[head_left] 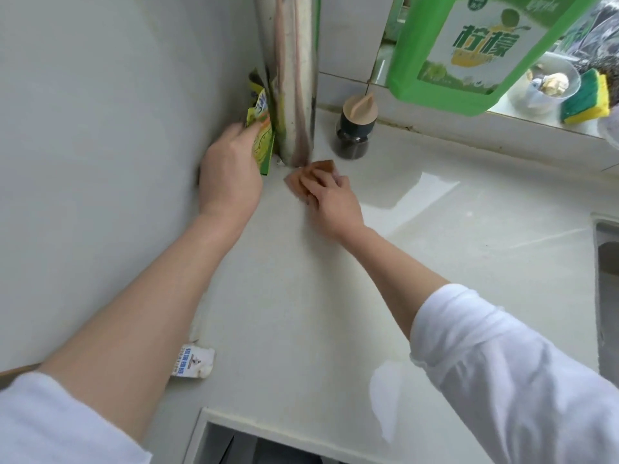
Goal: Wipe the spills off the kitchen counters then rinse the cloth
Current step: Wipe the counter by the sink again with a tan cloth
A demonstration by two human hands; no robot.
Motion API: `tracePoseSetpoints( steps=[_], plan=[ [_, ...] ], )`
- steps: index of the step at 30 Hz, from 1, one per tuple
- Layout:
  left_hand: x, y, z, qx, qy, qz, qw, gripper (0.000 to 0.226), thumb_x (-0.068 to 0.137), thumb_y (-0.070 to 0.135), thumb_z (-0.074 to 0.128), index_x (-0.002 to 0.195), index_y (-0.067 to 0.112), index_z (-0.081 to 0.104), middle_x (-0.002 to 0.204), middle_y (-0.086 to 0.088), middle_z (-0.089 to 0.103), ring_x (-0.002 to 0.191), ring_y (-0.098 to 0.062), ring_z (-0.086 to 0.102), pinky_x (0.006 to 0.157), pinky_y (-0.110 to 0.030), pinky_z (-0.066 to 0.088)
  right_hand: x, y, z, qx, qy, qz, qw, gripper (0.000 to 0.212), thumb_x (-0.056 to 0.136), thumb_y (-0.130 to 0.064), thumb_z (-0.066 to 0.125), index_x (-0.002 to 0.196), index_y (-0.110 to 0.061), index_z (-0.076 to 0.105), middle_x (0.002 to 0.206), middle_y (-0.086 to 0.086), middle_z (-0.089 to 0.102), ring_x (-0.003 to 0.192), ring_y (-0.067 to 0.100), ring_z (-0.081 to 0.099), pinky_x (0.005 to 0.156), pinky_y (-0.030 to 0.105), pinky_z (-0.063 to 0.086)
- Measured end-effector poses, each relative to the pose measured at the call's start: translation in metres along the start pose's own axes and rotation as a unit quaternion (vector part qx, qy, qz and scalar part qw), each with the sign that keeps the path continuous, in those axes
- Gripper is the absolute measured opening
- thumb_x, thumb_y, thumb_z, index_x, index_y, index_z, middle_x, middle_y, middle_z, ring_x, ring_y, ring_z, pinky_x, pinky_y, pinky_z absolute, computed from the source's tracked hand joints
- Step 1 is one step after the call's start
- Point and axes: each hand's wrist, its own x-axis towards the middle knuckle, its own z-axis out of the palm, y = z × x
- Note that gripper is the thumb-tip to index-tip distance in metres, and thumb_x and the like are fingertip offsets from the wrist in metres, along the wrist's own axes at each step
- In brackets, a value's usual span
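**Cloth pressed flat at the foot of the steel pipe**

The right hand (330, 195) lies palm-down on a brown cloth (311, 174), fingers spread and flattened over it, pinning it to the pale tabletop (301, 296). The cloth sits just past centre toward 12 o'clock, its far corner touching the base of a shiny metal pipe (291, 78) that rises out of the tabletop.

The left hand (227, 175), at about 10 o'clock from centre, is closed around a green and yellow packet (263, 142), holding it upright against the wall (100, 128) and just beside the pipe.

At 1 o'clock from the cloth stands a small dark bottle (353, 135) with a tan cap, close to the pipe but apart from it. A large green detergent jug (475, 48) fills the upper right, and at 2 o'clock a yellow-and-green sponge (586, 100) rests on the window ledge next to a clear bowl (542, 83).

A crumpled white sachet (194, 361) lies at 7 o'clock, beside the left forearm. The edge of a sink (603, 262) shows at 3 o'clock. Both sleeves are white and pushed up.
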Motion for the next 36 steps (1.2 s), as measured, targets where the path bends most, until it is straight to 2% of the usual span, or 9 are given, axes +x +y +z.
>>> tracePoseSetpoints(
  steps=[2, 8, 14, 21, 25, 28, 32, 34, 36],
  plan=[
    [0.001, -0.004, -0.001, -0.005, -0.005, 0.014, 1.0, 0.059, 0.085, -0.006, 0.043, 0.139, 0.014, 0.056, 0.122, -0.015, 0.061, 0.103, -0.041, 0.058, 0.085, -0.042, 0.048, 0.005, -0.024, 0.017, -0.008, -0.013, 0.005, 1.0, 0.054, 0.088, -0.038, 0.027, 0.133, -0.028, 0.056, 0.145, 0.004, 0.05, 0.11, 0.042, 0.052, 0.086, 0.048, 0.048],
    [0.002, -0.008, 0.003, 0.001, -0.033, 0.001, 0.999, 0.064, 0.085, -0.006, 0.043, 0.143, 0.019, 0.051, 0.129, -0.012, 0.057, 0.107, -0.04, 0.057, 0.088, -0.046, 0.05, -0.041, -0.057, 0.02, 0.019, -0.101, -0.218, 0.971, 0.043, 0.089, -0.022, 0.049, 0.129, -0.027, 0.063, 0.143, 0.0, 0.056, 0.107, 0.036, 0.057, 0.09, 0.043, 0.046],
    [-0.004, -0.004, 0.002, 0.04, -0.072, -0.014, 0.997, 0.057, 0.092, 0.002, 0.042, 0.146, 0.018, 0.046, 0.132, -0.014, 0.054, 0.109, -0.042, 0.056, 0.087, -0.048, 0.048, 0.009, -0.07, 0.023, -0.002, -0.025, -0.019, 0.999, 0.045, 0.092, -0.03, 0.043, 0.135, -0.024, 0.055, 0.138, 0.002, 0.054, 0.116, 0.042, 0.047, 0.089, 0.048, 0.048],
    [-0.009, 0.001, 0.015, 0.047, -0.155, -0.04, 0.986, 0.051, 0.102, 0.014, 0.042, 0.152, 0.015, 0.034, 0.149, -0.017, 0.038, 0.121, -0.045, 0.049, 0.097, -0.05, 0.042, -0.065, -0.036, 0.008, 0.045, -0.087, -0.188, 0.977, 0.039, 0.091, -0.03, 0.047, 0.125, -0.025, 0.066, 0.14, -0.002, 0.058, 0.11, 0.032, 0.057, 0.09, 0.042, 0.045],
    [-0.013, 0.001, 0.017, 0.024, -0.176, -0.062, 0.982, 0.042, 0.102, 0.016, 0.037, 0.142, 0.019, 0.049, 0.13, -0.026, 0.052, 0.108, -0.048, 0.054, 0.09, -0.046, 0.045, -0.05, 0.064, -0.042, -0.028, 0.003, 0.043, 0.999, 0.039, 0.101, -0.04, 0.036, 0.13, -0.025, 0.058, 0.148, 0.005, 0.049, 0.134, 0.026, 0.04, 0.102, 0.039, 0.033],
    [-0.027, 0.002, 0.021, 0.037, -0.244, -0.107, 0.963, 0.042, 0.101, 0.019, 0.037, 0.138, 0.025, 0.054, 0.123, -0.022, 0.064, 0.108, -0.043, 0.058, 0.085, -0.039, 0.046, -0.036, 0.063, -0.046, 0.029, 0.002, 0.18, 0.983, 0.045, 0.1, -0.045, 0.026, 0.125, -0.03, 0.06, 0.149, 0.007, 0.042, 0.139, 0.031, 0.031, 0.107, 0.043, 0.034],
    [-0.052, 0.008, 0.032, 0.075, -0.328, -0.042, 0.941, 0.038, 0.098, 0.018, 0.045, 0.13, 0.024, 0.064, 0.134, -0.011, 0.062, 0.121, -0.034, 0.056, 0.099, -0.039, 0.048, -0.094, -0.014, -0.013, 0.07, -0.085, -0.051, 0.993, 0.041, 0.093, -0.051, 0.04, 0.119, -0.034, 0.066, 0.137, 0.0, 0.051, 0.113, 0.03, 0.05, 0.087, 0.036, 0.048],
    [-0.055, 0.009, 0.04, 0.086, -0.396, 0.016, 0.914, 0.048, 0.099, 0.014, 0.044, 0.144, 0.03, 0.051, 0.154, -0.01, 0.042, 0.139, -0.03, 0.041, 0.11, -0.038, 0.037, -0.13, -0.015, -0.016, 0.09, -0.14, -0.171, 0.971, 0.034, 0.091, -0.045, 0.05, 0.119, -0.036, 0.068, 0.136, -0.005, 0.053, 0.105, 0.028, 0.052, 0.079, 0.034, 0.049],
    [-0.057, 0.007, 0.048, 0.103, -0.458, 0.048, 0.882, 0.061, 0.1, 0.008, 0.037, 0.154, 0.036, 0.031, 0.165, -0.008, 0.014, 0.151, -0.032, 0.015, 0.118, -0.042, 0.025, -0.142, 0.026, -0.033, 0.089, -0.101, -0.131, 0.982, 0.028, 0.091, -0.037, 0.058, 0.117, -0.036, 0.069, 0.137, -0.008, 0.055, 0.107, 0.026, 0.054, 0.082, 0.035, 0.051]
  ],
)
